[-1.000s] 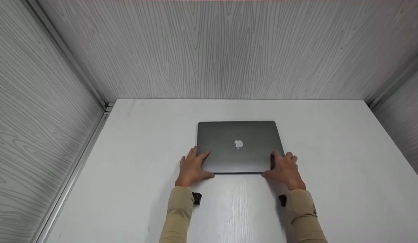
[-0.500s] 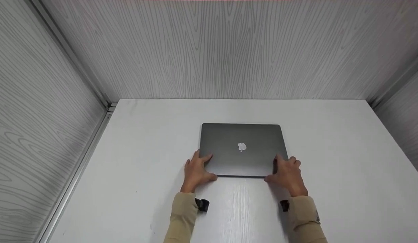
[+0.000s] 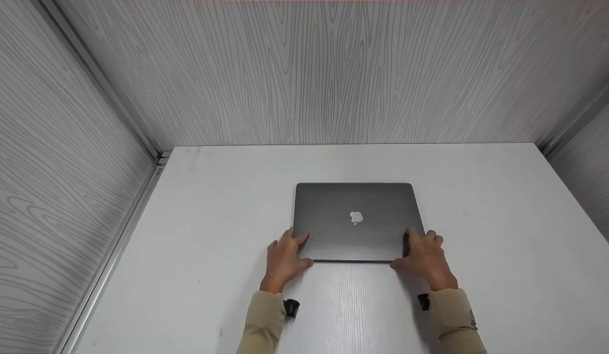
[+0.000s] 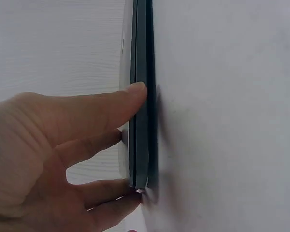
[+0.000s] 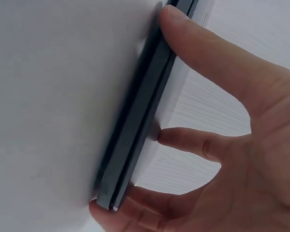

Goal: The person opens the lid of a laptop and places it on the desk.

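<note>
A closed dark grey laptop (image 3: 329, 206) with a white apple logo lies flat on the white table (image 3: 216, 221) in the head view. My left hand (image 3: 283, 259) grips its near left corner. In the left wrist view the thumb presses the front edge of the laptop (image 4: 142, 135), one fingertip touches the lid and other fingers reach round the corner. At the near right corner my right hand (image 3: 427, 259) holds the laptop in the same way. The right wrist view shows the thumb on its front edge and a fingertip on the lid.
Grey wood-grain panels enclose the table: a back panel (image 3: 329, 73), a left panel (image 3: 53, 196) and a right panel (image 3: 592, 162). A metal rail (image 3: 112, 246) runs along the table's left side. Black wrist cameras (image 3: 292, 308) sit at the sleeves.
The laptop has slid a little toward me and slightly right, with both hands moving along on its near corners. The grip looks the same throughout.
</note>
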{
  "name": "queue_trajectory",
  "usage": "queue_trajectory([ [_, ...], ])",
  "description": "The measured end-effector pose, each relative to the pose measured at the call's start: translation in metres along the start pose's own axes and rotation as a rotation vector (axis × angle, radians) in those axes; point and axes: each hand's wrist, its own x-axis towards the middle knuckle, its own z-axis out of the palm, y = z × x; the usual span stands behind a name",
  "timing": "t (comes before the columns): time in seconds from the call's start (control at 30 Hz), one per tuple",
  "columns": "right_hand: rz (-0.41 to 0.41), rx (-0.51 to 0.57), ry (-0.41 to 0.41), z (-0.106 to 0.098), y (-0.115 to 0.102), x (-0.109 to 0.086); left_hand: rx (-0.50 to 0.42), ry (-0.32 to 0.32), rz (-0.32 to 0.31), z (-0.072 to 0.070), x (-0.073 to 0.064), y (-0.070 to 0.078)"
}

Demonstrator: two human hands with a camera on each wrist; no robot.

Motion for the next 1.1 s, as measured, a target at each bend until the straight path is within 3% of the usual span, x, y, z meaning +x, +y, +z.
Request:
queue_trajectory([
  [0.2, -0.085, -0.082, 0.065, 0.006, -0.003, 0.000, 0.112, -0.015, 0.035, -0.008, -0.003, -0.006],
  [0.37, -0.205, -0.136, 0.040, 0.009, -0.012, 0.005, 0.204, -0.070, 0.060, -0.011, -0.009, -0.011],
  [0.53, -0.378, -0.170, 0.028, 0.017, -0.024, 0.011, 0.219, -0.143, 0.015, -0.015, -0.013, -0.009],
  [0.77, -0.565, -0.256, 0.099, 0.028, -0.034, 0.018, 0.182, -0.265, -0.019, -0.025, -0.020, -0.009],
  [1.1, -0.590, -0.272, 0.084, 0.033, -0.034, 0.020, 0.151, -0.366, -0.103, -0.035, -0.025, -0.021],
])
